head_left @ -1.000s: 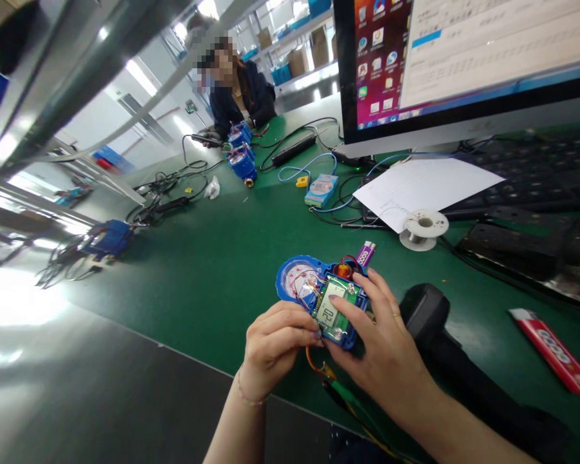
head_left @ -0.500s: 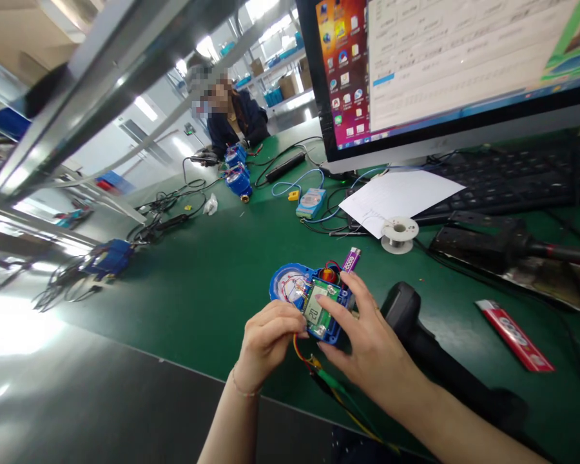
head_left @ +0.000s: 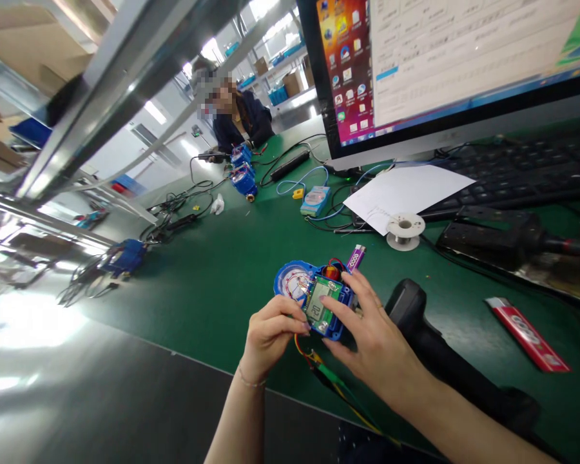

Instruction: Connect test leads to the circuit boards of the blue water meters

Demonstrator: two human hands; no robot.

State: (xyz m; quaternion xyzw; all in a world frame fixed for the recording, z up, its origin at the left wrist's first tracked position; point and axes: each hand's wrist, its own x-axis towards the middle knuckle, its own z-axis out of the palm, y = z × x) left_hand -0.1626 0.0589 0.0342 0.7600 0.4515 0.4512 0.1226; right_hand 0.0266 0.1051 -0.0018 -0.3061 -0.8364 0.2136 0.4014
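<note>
While my left hand (head_left: 270,335) and right hand (head_left: 374,348) pinch the blue meter (head_left: 314,298), its long axis runs left-right, dial leftward; my fingers (head_left: 341,309) hide its right end.

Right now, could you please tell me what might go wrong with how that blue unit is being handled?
1. Both hands, left hand and right hand, grip the open blue unit; fingers on its bare circuit board may strain it.
2. The thin wires hanging below could snag.
3. The purple battery dangles off the unit's far end and might pull loose.
</note>
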